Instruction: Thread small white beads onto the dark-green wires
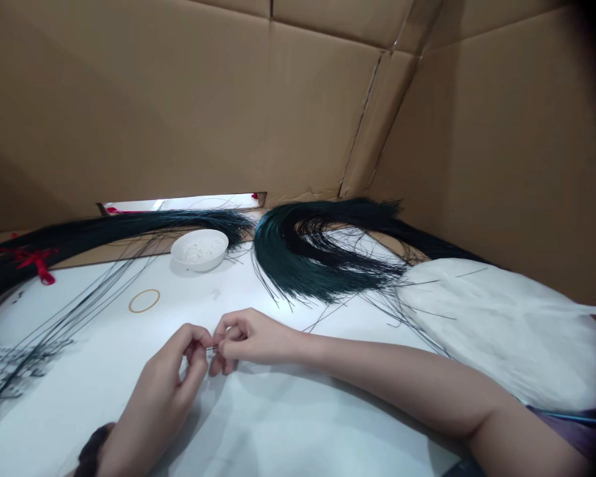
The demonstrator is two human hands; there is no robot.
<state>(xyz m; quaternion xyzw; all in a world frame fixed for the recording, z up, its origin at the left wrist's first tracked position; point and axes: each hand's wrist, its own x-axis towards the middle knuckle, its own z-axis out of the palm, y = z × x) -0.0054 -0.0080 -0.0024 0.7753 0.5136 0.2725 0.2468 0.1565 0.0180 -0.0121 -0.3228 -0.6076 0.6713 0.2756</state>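
Observation:
Over the white tabletop [258, 417], my left hand [176, 371] and my right hand [241, 341] meet with thumbs and forefingers pinched. A short bit of thin dark strand [212, 348] shows between the fingertips, and both hands grip it. The rest of it is hidden by the fingers. Beyond my hands curves a thick bundle of dark green strands [283, 258], its cut ends fanned out to the right. A white bowl [199, 250] with whitish contents stands behind my left hand. Nearer lies a yellow rubber band [144, 301].
Another dark bundle [129, 228] with a red tie [37, 258] stretches along the left. Loose strands [87, 308] cross the table there, near small dark pieces [14, 371]. A stuffed white plastic bag [501, 331] sits at right. Cardboard walls [203, 112] enclose the back and right.

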